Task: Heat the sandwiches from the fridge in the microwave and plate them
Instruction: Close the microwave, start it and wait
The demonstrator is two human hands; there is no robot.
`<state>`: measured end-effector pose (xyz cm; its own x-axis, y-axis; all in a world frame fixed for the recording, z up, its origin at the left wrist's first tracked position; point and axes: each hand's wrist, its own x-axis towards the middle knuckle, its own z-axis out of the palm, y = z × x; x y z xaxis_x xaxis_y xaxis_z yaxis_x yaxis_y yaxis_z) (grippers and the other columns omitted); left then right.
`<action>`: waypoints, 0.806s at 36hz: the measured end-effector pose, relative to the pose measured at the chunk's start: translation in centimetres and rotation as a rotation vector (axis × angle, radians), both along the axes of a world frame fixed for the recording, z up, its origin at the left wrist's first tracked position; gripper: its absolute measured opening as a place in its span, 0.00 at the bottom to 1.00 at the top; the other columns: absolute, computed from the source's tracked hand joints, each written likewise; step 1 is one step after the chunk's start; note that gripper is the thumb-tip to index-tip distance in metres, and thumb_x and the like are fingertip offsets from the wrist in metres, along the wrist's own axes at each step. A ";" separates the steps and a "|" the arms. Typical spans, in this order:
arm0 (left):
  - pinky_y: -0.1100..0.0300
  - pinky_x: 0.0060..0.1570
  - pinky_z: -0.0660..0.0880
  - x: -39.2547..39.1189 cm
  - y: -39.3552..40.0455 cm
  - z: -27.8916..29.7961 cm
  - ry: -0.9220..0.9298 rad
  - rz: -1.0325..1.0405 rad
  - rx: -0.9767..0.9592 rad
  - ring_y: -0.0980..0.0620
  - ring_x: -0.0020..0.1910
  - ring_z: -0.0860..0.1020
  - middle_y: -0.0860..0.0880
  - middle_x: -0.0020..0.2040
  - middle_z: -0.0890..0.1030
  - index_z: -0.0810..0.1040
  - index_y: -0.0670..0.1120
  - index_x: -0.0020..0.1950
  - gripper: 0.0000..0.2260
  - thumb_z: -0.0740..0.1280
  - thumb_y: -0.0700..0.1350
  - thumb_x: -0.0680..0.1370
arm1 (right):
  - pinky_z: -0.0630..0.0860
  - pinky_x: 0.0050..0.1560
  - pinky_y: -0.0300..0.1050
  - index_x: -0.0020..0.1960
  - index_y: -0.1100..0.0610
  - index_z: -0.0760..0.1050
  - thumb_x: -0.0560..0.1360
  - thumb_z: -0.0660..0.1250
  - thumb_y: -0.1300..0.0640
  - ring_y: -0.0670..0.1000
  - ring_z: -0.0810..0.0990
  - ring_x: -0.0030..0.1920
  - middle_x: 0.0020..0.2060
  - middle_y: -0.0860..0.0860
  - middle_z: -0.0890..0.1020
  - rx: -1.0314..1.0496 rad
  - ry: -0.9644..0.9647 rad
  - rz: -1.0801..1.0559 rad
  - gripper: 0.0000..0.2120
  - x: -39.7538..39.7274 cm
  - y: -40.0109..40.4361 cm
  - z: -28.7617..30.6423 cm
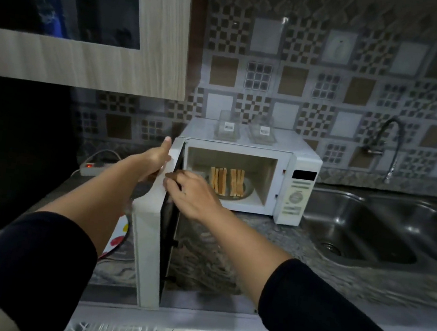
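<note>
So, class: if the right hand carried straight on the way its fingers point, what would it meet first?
The right hand points left at the open microwave door; its fingertips look already on the door's edge, though depth is unclear.
</note>
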<state>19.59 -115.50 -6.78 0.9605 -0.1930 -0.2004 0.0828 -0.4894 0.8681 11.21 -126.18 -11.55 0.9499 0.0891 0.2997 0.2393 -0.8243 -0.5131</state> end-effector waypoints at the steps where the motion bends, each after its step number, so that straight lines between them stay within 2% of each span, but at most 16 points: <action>1: 0.47 0.74 0.57 -0.1 -0.5 -0.1 -0.021 -0.004 -0.007 0.43 0.73 0.64 0.42 0.74 0.65 0.65 0.39 0.74 0.33 0.42 0.62 0.81 | 0.71 0.61 0.53 0.63 0.53 0.76 0.80 0.52 0.43 0.56 0.72 0.63 0.62 0.54 0.75 -0.005 0.011 -0.011 0.22 -0.3 -0.5 0.4; 4: 0.48 0.73 0.59 -0.6 -1.8 -0.3 -0.036 -0.007 -0.034 0.43 0.72 0.66 0.42 0.73 0.67 0.66 0.38 0.73 0.31 0.43 0.60 0.82 | 0.74 0.55 0.51 0.48 0.55 0.78 0.80 0.52 0.42 0.58 0.75 0.56 0.55 0.56 0.78 -0.045 0.032 -0.067 0.21 -1.0 -1.8 1.6; 5: 0.49 0.71 0.63 -0.9 -2.4 -0.3 -0.031 -0.010 -0.063 0.43 0.69 0.69 0.42 0.71 0.69 0.66 0.38 0.73 0.30 0.43 0.59 0.83 | 0.74 0.52 0.50 0.43 0.54 0.76 0.80 0.52 0.42 0.58 0.76 0.54 0.53 0.56 0.79 -0.062 0.048 -0.097 0.21 -1.0 -2.4 1.8; 6: 0.51 0.65 0.69 -1.0 -2.7 -0.3 -0.020 -0.005 -0.097 0.43 0.62 0.74 0.42 0.68 0.73 0.66 0.38 0.72 0.29 0.44 0.58 0.83 | 0.73 0.48 0.48 0.41 0.54 0.74 0.79 0.52 0.41 0.57 0.77 0.51 0.50 0.56 0.79 -0.075 0.060 -0.122 0.21 -0.9 -2.9 1.9; 8: 0.54 0.52 0.72 -1.3 -3.7 -0.3 0.000 -0.003 -0.092 0.48 0.44 0.76 0.43 0.63 0.75 0.68 0.40 0.70 0.27 0.45 0.57 0.83 | 0.72 0.40 0.46 0.40 0.54 0.74 0.77 0.54 0.39 0.57 0.78 0.46 0.44 0.54 0.80 -0.099 0.075 -0.175 0.22 -0.9 -4.0 2.0; 10: 0.54 0.49 0.72 -1.4 -4.7 -0.2 0.002 -0.020 -0.044 0.50 0.39 0.75 0.44 0.64 0.75 0.68 0.42 0.70 0.25 0.46 0.57 0.83 | 0.72 0.40 0.46 0.44 0.53 0.76 0.76 0.55 0.37 0.57 0.77 0.46 0.44 0.53 0.80 -0.146 0.078 -0.211 0.21 -0.9 -5.0 2.2; 13: 0.54 0.48 0.73 -1.3 -6.5 -0.1 0.001 -0.045 0.058 0.47 0.47 0.77 0.43 0.56 0.76 0.69 0.41 0.68 0.22 0.49 0.53 0.83 | 0.75 0.47 0.47 0.55 0.54 0.78 0.75 0.59 0.41 0.58 0.78 0.53 0.53 0.54 0.80 -0.244 0.091 -0.236 0.20 -1.0 -7.2 2.5; 16: 0.51 0.55 0.73 -1.6 -8.8 0.5 -0.078 -0.083 0.255 0.44 0.59 0.74 0.41 0.64 0.73 0.68 0.40 0.68 0.19 0.51 0.49 0.83 | 0.77 0.52 0.48 0.64 0.52 0.75 0.73 0.63 0.46 0.58 0.77 0.57 0.57 0.54 0.79 -0.313 0.120 -0.260 0.21 -0.9 -9.6 2.8; 19: 0.51 0.55 0.73 -1.2 -11.1 0.7 -0.240 -0.137 0.506 0.41 0.58 0.75 0.39 0.63 0.75 0.72 0.39 0.65 0.18 0.54 0.48 0.82 | 0.74 0.51 0.46 0.64 0.51 0.75 0.73 0.64 0.50 0.58 0.76 0.57 0.56 0.54 0.79 -0.356 0.127 -0.281 0.20 -0.7 -12.0 3.1; 22: 0.54 0.57 0.71 -0.8 -13.7 0.4 -0.366 -0.157 0.700 0.43 0.59 0.75 0.40 0.63 0.76 0.73 0.40 0.65 0.18 0.55 0.49 0.82 | 0.72 0.49 0.45 0.64 0.51 0.75 0.72 0.65 0.52 0.58 0.76 0.58 0.56 0.54 0.79 -0.355 0.113 -0.298 0.20 0.0 -15.0 3.1; 25: 0.53 0.64 0.67 -0.5 -15.2 -0.5 -0.399 -0.148 0.747 0.42 0.65 0.69 0.40 0.68 0.69 0.66 0.41 0.71 0.22 0.57 0.51 0.80 | 0.73 0.52 0.46 0.64 0.50 0.76 0.72 0.65 0.53 0.57 0.76 0.59 0.56 0.54 0.79 -0.326 0.111 -0.315 0.20 0.7 -17.1 3.0; 29: 0.49 0.67 0.66 0.4 -17.3 -1.3 -0.416 -0.077 0.763 0.40 0.68 0.65 0.40 0.70 0.61 0.61 0.42 0.73 0.27 0.63 0.52 0.78 | 0.72 0.61 0.49 0.67 0.49 0.74 0.74 0.63 0.53 0.56 0.72 0.63 0.62 0.53 0.76 -0.338 0.099 -0.348 0.21 2.0 -20.1 3.1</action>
<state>20.03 -132.79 -8.04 0.9742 -0.2167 0.0627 -0.2255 -0.9408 0.2531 13.22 -146.28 -8.46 0.9630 -0.1622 0.2152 -0.1166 -0.9707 -0.2099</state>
